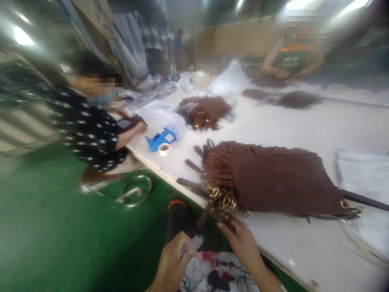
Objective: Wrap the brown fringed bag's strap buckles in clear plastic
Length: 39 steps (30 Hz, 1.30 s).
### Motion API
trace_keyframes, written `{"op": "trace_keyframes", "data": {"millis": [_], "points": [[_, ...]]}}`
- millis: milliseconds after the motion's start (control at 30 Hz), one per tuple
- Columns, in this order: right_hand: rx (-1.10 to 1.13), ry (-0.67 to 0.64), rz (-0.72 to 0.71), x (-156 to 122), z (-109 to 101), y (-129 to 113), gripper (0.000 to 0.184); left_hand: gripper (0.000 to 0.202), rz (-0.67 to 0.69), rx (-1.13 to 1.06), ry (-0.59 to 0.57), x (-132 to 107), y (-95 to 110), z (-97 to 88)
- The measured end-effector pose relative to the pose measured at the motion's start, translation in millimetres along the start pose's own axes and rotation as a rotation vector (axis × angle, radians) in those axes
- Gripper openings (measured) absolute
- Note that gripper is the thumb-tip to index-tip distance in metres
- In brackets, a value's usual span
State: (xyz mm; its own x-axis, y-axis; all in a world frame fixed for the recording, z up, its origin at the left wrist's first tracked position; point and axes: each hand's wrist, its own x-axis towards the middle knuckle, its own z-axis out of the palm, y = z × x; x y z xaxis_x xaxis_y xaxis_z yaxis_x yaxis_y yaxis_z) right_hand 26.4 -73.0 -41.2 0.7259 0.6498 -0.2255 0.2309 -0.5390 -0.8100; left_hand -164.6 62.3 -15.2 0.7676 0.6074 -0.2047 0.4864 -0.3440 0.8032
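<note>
My left hand (173, 259) is closed around a small, pale, translucent piece (193, 244), blurred, perhaps plastic, above my lap. At the table's near edge, my right hand (243, 242) has its thumb and fingers closed on a dark brown strap end (227, 220); part of this grip is hidden. Just beyond it hangs a cluster of gold-coloured metal clasps (225, 200). These lie at the fringed end of a stack of brown suede-like bags (279, 182), whose straps stick out over the edge.
On the white table (273, 125) are a blue tape dispenser (161, 138), a tape roll (164, 149), another brown fringed pile (206, 110) and white sheets (364, 170). A co-worker in a dotted top (88, 125) sits at left; another (293, 61) works across the table.
</note>
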Motion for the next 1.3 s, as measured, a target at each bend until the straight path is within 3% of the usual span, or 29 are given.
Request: {"op": "trace_keyframes", "data": {"millis": [233, 433, 900, 1300], "points": [[0.568, -0.328, 0.218, -26, 18, -7, 0.042, 0.009, -0.069, -0.014, 0.034, -9, -6, -8.6], [0.746, -0.535, 0.267, -42, 30, -33, 0.042, 0.01, -0.082, -0.028, 0.035, -19, -17, -19.4], [0.914, -0.321, 0.215, -29, 39, -76, 0.044, 0.007, -0.082, -0.028, 0.047, -38, -22, -24.7], [0.802, -0.312, 0.186, -27, 40, -75, 0.043, 0.012, 0.029, 0.042, 0.035, -42, -34, -24.2]]}}
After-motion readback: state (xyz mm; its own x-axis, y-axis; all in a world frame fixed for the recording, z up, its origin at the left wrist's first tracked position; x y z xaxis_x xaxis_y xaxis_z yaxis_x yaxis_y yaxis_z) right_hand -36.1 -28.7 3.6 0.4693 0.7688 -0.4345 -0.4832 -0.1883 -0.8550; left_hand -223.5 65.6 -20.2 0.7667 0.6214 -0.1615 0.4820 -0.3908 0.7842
